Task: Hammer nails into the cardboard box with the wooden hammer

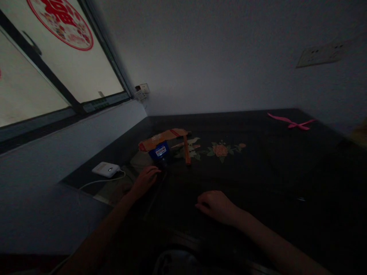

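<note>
My left hand [145, 180] lies on the dark table with its fingers stretched out, just in front of a blue container [160, 151] with a white label. Nothing shows in that hand. Across the top of the container rests a crumpled orange-brown wrapper-like strip [166, 137] with red marks. To the right of it is a narrow orange-brown stick-like piece [187, 151], and its upper end meets the strip. My right hand [216, 205] rests on the table nearer to me, its fingers curled in a loose fist; I see nothing held in it.
A white box-shaped device [105, 169] with a white cable [100, 181] sits at the table's left edge. Toward the back right lies a pink ribbon [292, 124]. The dark tabletop [246, 172] bears a flower pattern. Wall and window bound it behind and left; the light is dim.
</note>
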`<state>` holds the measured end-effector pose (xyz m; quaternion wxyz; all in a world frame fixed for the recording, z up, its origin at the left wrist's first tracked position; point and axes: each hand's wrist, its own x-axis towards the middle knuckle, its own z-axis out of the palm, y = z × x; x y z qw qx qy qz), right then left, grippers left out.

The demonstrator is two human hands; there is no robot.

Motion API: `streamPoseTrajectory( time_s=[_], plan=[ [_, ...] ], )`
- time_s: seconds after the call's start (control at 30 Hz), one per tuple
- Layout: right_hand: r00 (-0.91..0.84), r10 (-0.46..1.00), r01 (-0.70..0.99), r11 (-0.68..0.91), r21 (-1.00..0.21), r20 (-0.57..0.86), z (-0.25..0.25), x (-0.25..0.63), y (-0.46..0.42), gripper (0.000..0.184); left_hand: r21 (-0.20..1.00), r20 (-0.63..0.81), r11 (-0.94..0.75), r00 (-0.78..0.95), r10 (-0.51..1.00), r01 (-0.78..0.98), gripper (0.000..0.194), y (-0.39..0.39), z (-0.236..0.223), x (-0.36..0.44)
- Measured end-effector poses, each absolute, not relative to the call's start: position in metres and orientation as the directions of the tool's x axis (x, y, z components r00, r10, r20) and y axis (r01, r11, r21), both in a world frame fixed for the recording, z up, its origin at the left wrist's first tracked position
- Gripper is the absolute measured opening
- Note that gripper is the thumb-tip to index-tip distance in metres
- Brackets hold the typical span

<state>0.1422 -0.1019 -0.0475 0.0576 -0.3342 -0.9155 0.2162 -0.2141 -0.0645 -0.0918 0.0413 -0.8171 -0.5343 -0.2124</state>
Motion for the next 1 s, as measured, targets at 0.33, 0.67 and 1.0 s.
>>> streamPoseTrajectory(
  time_s=[0.33,0.67,1.0],
  plan=[
    [-0.774,0.632,0.582,0.687,-0.436,-0.038,-0.043,0.143,-0.103,0.024,0.198,0.413,-0.42,0.313,0.855,0.886,0.026,-0.053,-0.094,-0.209],
    [-0.772,0.634,0.589,0.685,-0.429,-0.046,-0.041,0.143,-0.104,0.024,0.311,0.408,-0.362,0.22,0.886,0.879,0.025,-0.061,-0.088,-0.218],
    [-0.776,0.63,0.582,0.693,-0.425,-0.035,-0.045,0.142,-0.104,0.025,0.246,0.31,-0.34,0.259,0.915,0.908,0.022,-0.062,-0.086,-0.24]
  ],
)
